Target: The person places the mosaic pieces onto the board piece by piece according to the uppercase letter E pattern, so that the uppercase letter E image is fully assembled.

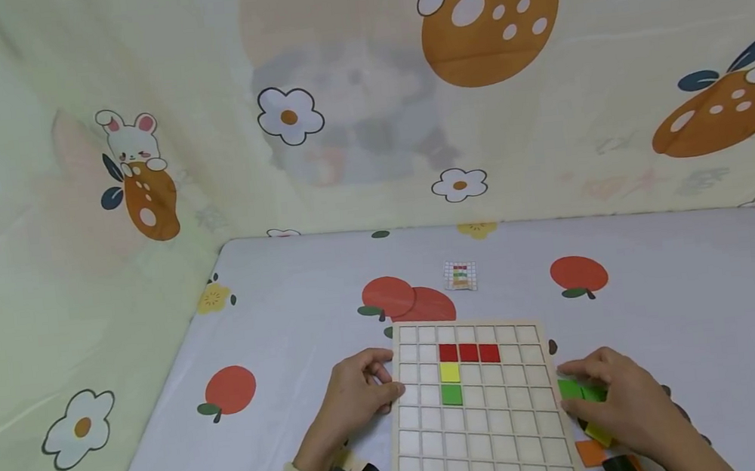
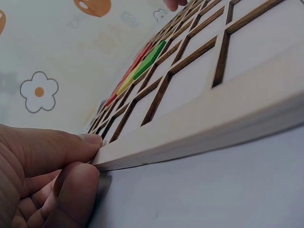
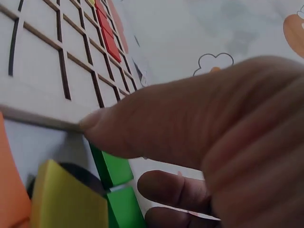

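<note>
A pale wooden grid board [image 1: 430, 427] lies on the table. One row shows three red tiles [image 1: 468, 353], with a yellow tile [image 1: 450, 372] and a green tile [image 1: 452, 394] below the leftmost. My left hand [image 1: 354, 389] pinches the board's left edge, its thumb [image 2: 90, 140] on the rim and curled fingers just below. At the opposite edge, my right hand [image 1: 614, 395] touches the rim with a straight thumb [image 3: 118, 123]. Its other fingers are spread over loose green blocks [image 3: 116, 168], apart from them in the right wrist view.
Beside the board's right edge lie a yellow block [image 3: 66, 199] and an orange block [image 1: 590, 453], partly hidden by the right hand. A small pattern card [image 1: 459, 276] lies beyond the board. Printed cloth covers the table [image 1: 288, 297] and the wall [image 1: 361, 207] behind it.
</note>
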{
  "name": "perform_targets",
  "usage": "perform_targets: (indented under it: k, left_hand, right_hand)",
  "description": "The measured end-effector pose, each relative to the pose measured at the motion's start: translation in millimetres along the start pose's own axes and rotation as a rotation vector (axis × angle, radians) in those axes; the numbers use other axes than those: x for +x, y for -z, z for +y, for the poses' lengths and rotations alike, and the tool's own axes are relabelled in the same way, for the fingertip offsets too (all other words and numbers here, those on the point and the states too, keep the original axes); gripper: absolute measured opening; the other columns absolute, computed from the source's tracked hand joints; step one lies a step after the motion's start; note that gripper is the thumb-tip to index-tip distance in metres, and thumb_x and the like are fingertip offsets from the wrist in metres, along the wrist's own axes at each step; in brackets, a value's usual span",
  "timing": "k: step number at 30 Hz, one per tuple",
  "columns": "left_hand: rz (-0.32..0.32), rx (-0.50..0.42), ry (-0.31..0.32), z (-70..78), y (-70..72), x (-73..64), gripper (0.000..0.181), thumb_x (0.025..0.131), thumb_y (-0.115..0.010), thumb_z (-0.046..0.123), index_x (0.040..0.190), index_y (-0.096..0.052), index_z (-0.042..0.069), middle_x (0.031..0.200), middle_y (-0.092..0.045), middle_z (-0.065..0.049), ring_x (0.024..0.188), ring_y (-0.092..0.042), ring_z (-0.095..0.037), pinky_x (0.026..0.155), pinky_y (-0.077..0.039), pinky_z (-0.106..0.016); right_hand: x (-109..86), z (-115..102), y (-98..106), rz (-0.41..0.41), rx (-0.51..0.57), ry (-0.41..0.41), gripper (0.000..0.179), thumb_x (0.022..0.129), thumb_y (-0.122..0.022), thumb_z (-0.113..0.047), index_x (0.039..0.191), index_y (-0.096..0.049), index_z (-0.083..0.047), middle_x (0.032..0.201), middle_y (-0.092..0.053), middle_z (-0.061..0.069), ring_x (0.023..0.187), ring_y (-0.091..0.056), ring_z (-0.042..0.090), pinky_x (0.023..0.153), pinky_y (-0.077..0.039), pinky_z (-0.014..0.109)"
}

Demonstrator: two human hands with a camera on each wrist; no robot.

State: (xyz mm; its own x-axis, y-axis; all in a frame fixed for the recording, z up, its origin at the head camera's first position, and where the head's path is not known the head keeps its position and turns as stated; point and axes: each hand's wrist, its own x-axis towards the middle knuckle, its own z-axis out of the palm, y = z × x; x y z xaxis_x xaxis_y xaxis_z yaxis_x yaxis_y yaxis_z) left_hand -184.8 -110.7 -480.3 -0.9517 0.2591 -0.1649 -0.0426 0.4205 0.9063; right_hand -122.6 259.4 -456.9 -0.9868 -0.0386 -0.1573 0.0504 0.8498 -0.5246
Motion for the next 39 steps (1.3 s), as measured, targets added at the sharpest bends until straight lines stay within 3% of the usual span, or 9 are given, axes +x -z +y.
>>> perform_targets:
  k: [7,13,24,30,39]
  left_hand:
    - [-0.002,-0.008,0.003,-0.6,0.9,0.2,0.046,0.084,-0.084,0.004,0.127,-0.068,-0.001,0.083,-0.065,-0.001,0.055,-0.060,-0.012,0.050,-0.052,-0.021]
    - [0.001,0.006,-0.005,-0.4,1.5,0.4,0.046,0.084,-0.084,0.005,0.127,-0.067,-0.001,0.083,-0.065,-0.001,0.055,-0.060,-0.012,0.050,-0.051,-0.021]
    - [-0.001,0.007,-0.005,1.2,1.5,-0.4,0.046,0.084,-0.084,0.004,0.126,-0.067,-0.001,0.083,-0.065,0.000,0.055,-0.060,-0.012,0.050,-0.050,-0.021]
    - [-0.004,0.008,-0.009,1.7,1.0,0.0,0.046,0.084,-0.084,0.005,0.127,-0.067,-0.001,0.083,-0.065,0.001,0.054,-0.060,-0.011,0.050,-0.050,-0.021]
    - [-0.009,-0.005,0.000,0.2,0.9,-0.2,0.047,0.084,-0.084,0.005,0.126,-0.067,-0.002,0.083,-0.065,0.000,0.054,-0.060,-0.012,0.050,-0.050,-0.021]
  right_hand:
    - [3.7,-0.6,1.6,-0.041,-0.004,-0.055,0.040,0.081,-0.088,-0.024,0.115,-0.078,-0.005,0.105,-0.064,0.009,0.093,-0.058,0.024,0.071,-0.053,0.033]
    - [3.4,-0.2,2.4,-0.033,0.019,-0.077,0.031,0.082,-0.087,-0.025,0.107,-0.080,-0.008,0.102,-0.064,0.005,0.089,-0.059,0.020,0.066,-0.053,0.027]
    - [2.9,0.6,1.2,-0.017,0.061,-0.103,0.028,0.082,-0.087,-0.024,0.102,-0.076,-0.008,0.092,-0.064,0.000,0.084,-0.060,0.016,0.065,-0.051,0.025]
    - [1.8,-0.8,0.8,-0.013,0.136,-0.125,0.021,0.086,-0.084,-0.020,0.101,-0.073,-0.010,0.085,-0.070,-0.002,0.079,-0.061,0.015,0.062,-0.051,0.025]
    - [-1.9,-5.8,-6.0,0.101,0.323,-0.061,0.018,0.093,-0.081,-0.020,0.105,-0.075,-0.008,0.090,-0.074,0.001,0.071,-0.063,0.011,0.064,-0.053,0.025]
